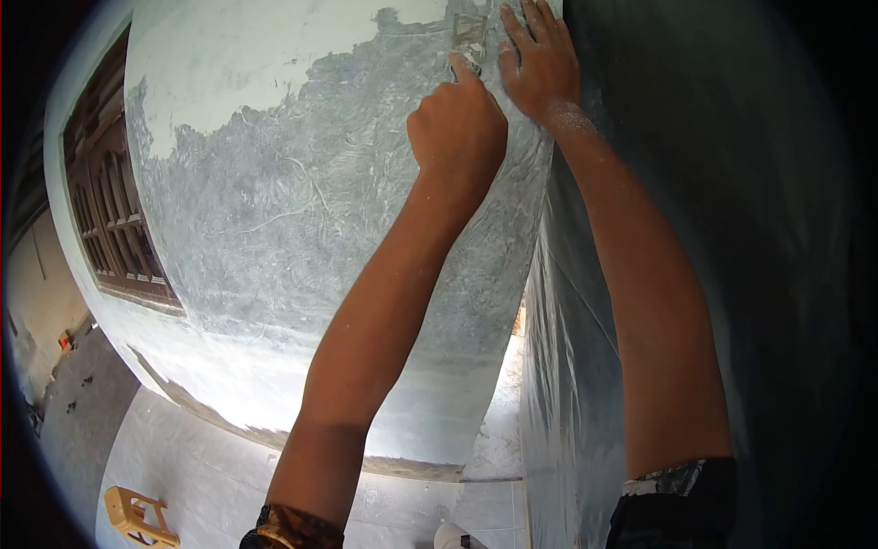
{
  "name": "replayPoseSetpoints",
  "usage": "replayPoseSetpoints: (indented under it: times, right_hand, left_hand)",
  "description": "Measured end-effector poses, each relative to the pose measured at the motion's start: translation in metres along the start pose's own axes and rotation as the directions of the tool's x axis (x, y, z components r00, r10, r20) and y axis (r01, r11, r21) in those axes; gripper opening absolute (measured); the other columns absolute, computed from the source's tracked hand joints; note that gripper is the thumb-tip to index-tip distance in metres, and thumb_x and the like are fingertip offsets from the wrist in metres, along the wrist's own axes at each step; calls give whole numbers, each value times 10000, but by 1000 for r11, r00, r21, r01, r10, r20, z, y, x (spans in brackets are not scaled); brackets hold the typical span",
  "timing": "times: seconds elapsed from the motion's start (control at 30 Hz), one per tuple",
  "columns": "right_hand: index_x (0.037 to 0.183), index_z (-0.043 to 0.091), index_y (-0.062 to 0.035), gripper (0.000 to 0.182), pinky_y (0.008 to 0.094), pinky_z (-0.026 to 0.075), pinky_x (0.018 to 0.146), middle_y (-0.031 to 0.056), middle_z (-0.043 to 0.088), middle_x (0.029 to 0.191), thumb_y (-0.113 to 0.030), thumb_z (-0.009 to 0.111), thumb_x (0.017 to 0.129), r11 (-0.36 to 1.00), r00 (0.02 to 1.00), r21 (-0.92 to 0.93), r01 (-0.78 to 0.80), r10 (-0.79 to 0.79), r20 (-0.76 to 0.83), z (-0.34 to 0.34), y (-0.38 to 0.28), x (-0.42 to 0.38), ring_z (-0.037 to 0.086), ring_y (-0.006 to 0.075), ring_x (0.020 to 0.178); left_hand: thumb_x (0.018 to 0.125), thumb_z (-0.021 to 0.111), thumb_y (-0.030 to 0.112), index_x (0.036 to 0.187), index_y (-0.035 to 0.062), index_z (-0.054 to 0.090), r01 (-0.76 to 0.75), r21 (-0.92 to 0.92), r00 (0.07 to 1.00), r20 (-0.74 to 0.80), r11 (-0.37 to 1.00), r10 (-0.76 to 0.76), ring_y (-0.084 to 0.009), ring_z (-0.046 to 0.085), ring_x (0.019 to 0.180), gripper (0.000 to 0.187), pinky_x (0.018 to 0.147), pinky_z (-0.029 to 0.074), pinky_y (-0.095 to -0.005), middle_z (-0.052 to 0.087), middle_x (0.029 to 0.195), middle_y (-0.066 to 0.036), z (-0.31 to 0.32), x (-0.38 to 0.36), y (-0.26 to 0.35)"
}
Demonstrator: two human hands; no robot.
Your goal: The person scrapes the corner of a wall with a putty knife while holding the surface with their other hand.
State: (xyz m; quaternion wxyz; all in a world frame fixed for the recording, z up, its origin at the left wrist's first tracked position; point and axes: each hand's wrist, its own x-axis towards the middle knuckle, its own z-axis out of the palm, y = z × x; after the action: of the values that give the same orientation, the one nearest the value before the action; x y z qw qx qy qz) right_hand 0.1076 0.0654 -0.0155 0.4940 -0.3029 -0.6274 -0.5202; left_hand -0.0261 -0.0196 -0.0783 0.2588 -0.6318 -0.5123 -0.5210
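My left hand (459,133) is closed around a small flat scraper (470,33), its index finger stretched up along the tool. The blade lies against the grey wall (347,201) near the top of the view; the handle is mostly hidden by the hand. To the right, my right hand (544,69) rests with spread fingers on the wall's right edge, with whitish dust on its wrist. Lighter plaster (229,64) covers the upper left of the wall, ending in a ragged border against the darker grey surface.
A brown wooden shuttered window (114,201) is at the left. A yellow plastic stool (137,517) stands on the floor at the lower left. Translucent plastic sheeting (553,393) hangs right of the wall edge. A white object (450,535) shows at the bottom.
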Motion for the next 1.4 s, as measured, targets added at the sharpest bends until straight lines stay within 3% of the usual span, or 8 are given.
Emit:
replayPoseSetpoints:
  times: [0.07,0.2,0.37,0.47,0.7,1.4]
  right_hand:
    - [1472,465,26,596,486,213,1230,222,315,1611,-105,553,898,1000,1000,-11,8,-8,-1,0,1,1,256,401,1500]
    - [1469,468,30,601,483,215,1230,228,321,1607,-100,555,888,1000,1000,8,21,-20,-8,1,2,0,268,402,1495]
    - [1458,481,28,597,485,221,1228,230,334,1600,-101,568,882,1000,999,0,23,-23,-29,3,2,-2,284,405,1488]
    - [1455,487,25,594,484,223,1228,226,337,1600,-97,576,881,1000,999,2,15,-15,-29,0,1,-1,286,405,1487]
    - [1459,486,17,572,481,223,1228,216,321,1609,-114,568,909,1000,1000,10,-3,3,1,0,1,-1,272,397,1494]
    - [1465,478,14,592,480,205,1235,208,310,1616,-103,571,892,999,1000,46,-17,17,2,-1,0,0,248,387,1506]
  left_hand:
    - [976,493,242,1303,-37,566,15,-69,999,-45,997,-18,-449,716,847,437,753,564,-549,710,901,-274,3,10,1]
    - [977,490,238,1342,-39,543,-35,-85,994,-108,996,26,-444,718,843,462,746,565,-548,711,896,-275,0,24,6]
    - [976,482,232,1316,-52,551,18,-4,1000,2,1000,-18,-439,718,856,448,752,563,-543,717,920,-265,-2,6,1]
    - [978,479,229,1351,-57,534,-42,-35,996,-86,998,39,-430,721,848,473,742,565,-538,719,918,-258,-2,21,4]
    - [973,481,223,1328,-54,544,14,20,1000,-14,1000,-14,-421,723,854,455,757,565,-521,720,919,-253,-1,8,2]
    - [954,487,201,1359,-74,524,-23,-71,997,-73,997,18,-433,723,846,491,750,567,-535,717,934,-272,-10,17,11]
